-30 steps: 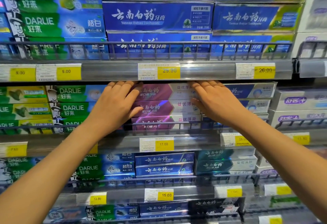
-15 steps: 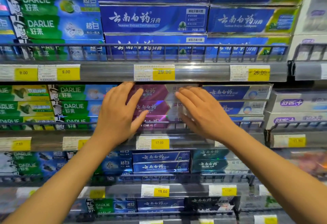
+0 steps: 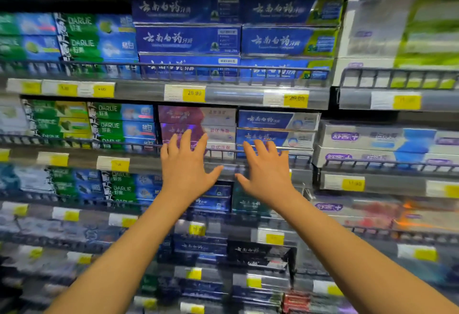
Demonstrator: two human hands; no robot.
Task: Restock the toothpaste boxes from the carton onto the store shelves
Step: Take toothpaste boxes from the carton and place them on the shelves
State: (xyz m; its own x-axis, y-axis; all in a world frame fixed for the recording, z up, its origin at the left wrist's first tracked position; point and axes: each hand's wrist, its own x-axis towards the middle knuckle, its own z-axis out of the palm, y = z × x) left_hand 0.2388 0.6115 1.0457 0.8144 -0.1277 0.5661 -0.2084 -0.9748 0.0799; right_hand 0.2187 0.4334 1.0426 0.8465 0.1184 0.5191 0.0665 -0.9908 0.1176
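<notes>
A stack of purple and white toothpaste boxes [image 3: 198,125] lies on the middle shelf behind a wire rail [image 3: 223,154]. My left hand [image 3: 185,164] hovers in front of the stack's lower left, fingers spread, holding nothing. My right hand [image 3: 267,167] is open too, in front of the blue and white boxes [image 3: 275,127] to the right of the purple stack. Both hands are off the boxes. No carton is in view.
Blue boxes [image 3: 188,40] fill the shelf above, green Darlie boxes [image 3: 119,125] sit to the left, white and purple boxes [image 3: 385,145] to the right. Yellow price tags [image 3: 193,93] line each shelf edge. More shelves of boxes run below, blurred.
Both hands have pulled back and down from the purple boxes, with the fingers now spread. The view has tilted up and drawn back, showing more shelves.
</notes>
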